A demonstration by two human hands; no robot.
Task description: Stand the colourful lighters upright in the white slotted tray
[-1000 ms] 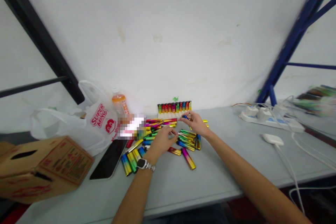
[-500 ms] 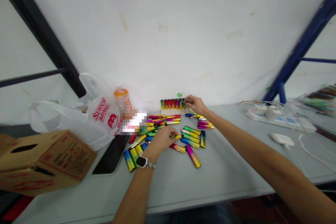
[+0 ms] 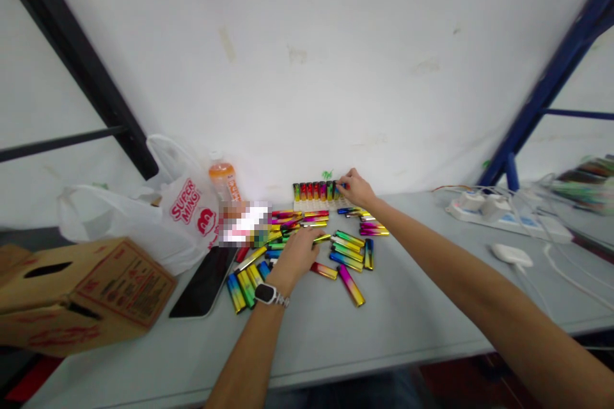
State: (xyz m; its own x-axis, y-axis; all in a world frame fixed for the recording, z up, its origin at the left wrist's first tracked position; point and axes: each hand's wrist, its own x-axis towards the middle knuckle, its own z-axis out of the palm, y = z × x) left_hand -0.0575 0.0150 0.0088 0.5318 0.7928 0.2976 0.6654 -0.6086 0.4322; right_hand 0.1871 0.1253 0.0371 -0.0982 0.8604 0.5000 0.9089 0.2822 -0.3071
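Note:
Several shiny lighters with colour gradients (image 3: 316, 191) stand upright in a row in a white holed tray (image 3: 314, 204) against the wall. At the right end of that row, my right hand (image 3: 359, 188) is closed, its fingertips pinching a lighter (image 3: 337, 190) that they partly cover. Nearer to me, my left hand (image 3: 302, 254) reaches over the loose lighters, fingers curled round a yellow-green lighter (image 3: 322, 238) whose end sticks out to the right. A purple-and-gold lighter (image 3: 351, 285) lies to the right of this hand, near a green-and-gold group (image 3: 348, 250).
To the left are a black phone (image 3: 204, 284), a cardboard box (image 3: 91, 294), a white plastic bag (image 3: 185, 220) and an orange drink bottle (image 3: 224, 182). On the right lie a power strip (image 3: 518, 222) with cables and a white charger (image 3: 512, 255).
My right hand has shifted slightly at the right end of the row, with its fingers raised a little. My left hand has moved slightly right and up, the yellow-green lighter still in it.

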